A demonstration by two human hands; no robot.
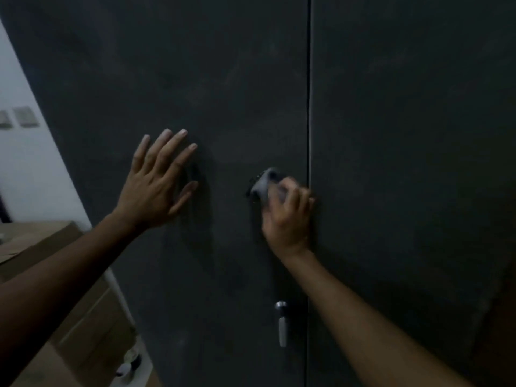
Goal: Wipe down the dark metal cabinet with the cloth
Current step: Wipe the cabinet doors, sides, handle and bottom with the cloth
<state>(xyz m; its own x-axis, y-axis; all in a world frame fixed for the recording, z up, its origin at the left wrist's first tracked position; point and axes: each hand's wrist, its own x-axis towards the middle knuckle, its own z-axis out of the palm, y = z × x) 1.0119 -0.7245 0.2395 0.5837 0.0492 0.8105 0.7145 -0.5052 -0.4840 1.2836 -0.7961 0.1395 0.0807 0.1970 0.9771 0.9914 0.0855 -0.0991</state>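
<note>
left hand (156,185) flat on cabinet (405,135) | right hand (287,216) grips cloth (265,185)

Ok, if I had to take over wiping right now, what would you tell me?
Left hand: open, fingers spread flat on the dark metal cabinet, left door.
Right hand: grips the small grey cloth, pressing it on the left door beside the vertical gap between the doors, above the silver door handle.
Done: cannot tell which parts are already wiped; faint smears show higher up.
Left: probably the handle area, lower door and right door.
</note>
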